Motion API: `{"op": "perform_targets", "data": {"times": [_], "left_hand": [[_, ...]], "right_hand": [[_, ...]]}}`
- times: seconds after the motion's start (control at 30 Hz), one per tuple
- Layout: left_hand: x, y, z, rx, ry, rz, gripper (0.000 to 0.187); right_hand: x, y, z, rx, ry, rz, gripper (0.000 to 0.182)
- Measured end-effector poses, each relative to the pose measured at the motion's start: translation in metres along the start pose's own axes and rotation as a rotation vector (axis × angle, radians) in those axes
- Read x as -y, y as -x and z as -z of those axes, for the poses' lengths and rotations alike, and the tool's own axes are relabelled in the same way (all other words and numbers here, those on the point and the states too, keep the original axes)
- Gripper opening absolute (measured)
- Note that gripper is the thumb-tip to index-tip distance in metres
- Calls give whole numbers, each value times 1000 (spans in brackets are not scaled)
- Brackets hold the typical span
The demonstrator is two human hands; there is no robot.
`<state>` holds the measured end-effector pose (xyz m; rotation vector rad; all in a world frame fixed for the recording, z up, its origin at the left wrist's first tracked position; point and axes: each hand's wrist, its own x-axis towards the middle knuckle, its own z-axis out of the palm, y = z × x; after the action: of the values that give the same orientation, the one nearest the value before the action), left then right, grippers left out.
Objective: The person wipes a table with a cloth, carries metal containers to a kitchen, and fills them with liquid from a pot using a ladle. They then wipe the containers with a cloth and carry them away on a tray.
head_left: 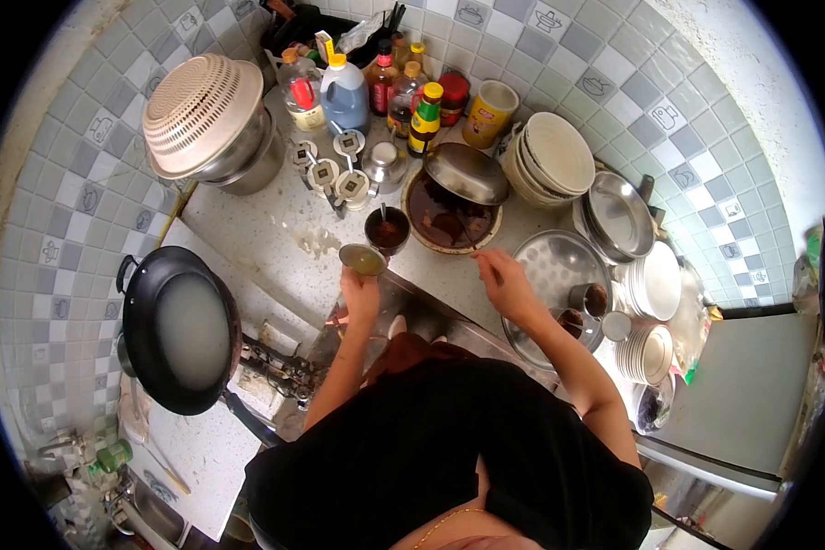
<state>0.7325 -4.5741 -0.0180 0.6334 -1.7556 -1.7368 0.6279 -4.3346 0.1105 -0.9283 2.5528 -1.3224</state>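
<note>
Tiled walls [582, 46] curve behind our counter [284, 220]. Near center, our left hand [361, 291] holds a small bowl [364, 260]; our right hand [502, 282] pinches narrowly, its contents unclear.

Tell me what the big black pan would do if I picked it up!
The black pan would probably feel heavy, being wide and holding cloudy liquid. That loose liquid would likely slosh if tilted. Gripping only the long handle might let it tip.

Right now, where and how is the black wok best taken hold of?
Probably by its long handle, from the picture's lower right, since it juts out that way; the small loop opposite suits a second grip. Keep the wok level: cloudy liquid lies inside.
</note>
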Motion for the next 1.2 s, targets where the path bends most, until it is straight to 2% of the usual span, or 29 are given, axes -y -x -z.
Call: {"op": "perform_targets", "data": {"times": [0.03, 0.07, 0.13, 0.17, 0.23, 0.5, 0.67, 0.87, 1.0, 1.1, 1.2], "left_hand": [[7, 0, 0, -3, 62, -1, 16], [12, 0, 0, -5, 123, -2, 17], [0, 1, -1, -3, 166, 7, 17], [-6, 1, -2, 3, 210, 15, 18], [-12, 1, 0, 17, 172, 33, 19], [-3, 2, -3, 15, 169, 67, 19], [22, 0, -1, 30, 65, 5, 20], [8, 1, -4, 34, 121, 28, 21], [12, 2, -3, 37, 70, 9, 20], [17, 2, -3, 31, 153, 20, 19], [15, 1, -2, 74, 33, -26, 19]], "right_hand": [[0, 0, -1, -20, -96, -98, 19], [-6, -1, -3, -18, -97, -98, 19], [-19, -5, -6, -149, -313, -252, 26], [-24, -6, -4, -148, -313, -252, 26], [-19, -11, 3, -210, -433, -378, 28], [0, -9, 17, -191, -411, -324, 26], [3, -6, 19, -199, -381, -263, 25], [7, -5, 21, -205, -360, -226, 28], [-3, -6, 22, -230, -489, -322, 30], [-17, -8, 23, -252, -567, -387, 33], [-22, -8, 28, -279, -611, -439, 35]]}}
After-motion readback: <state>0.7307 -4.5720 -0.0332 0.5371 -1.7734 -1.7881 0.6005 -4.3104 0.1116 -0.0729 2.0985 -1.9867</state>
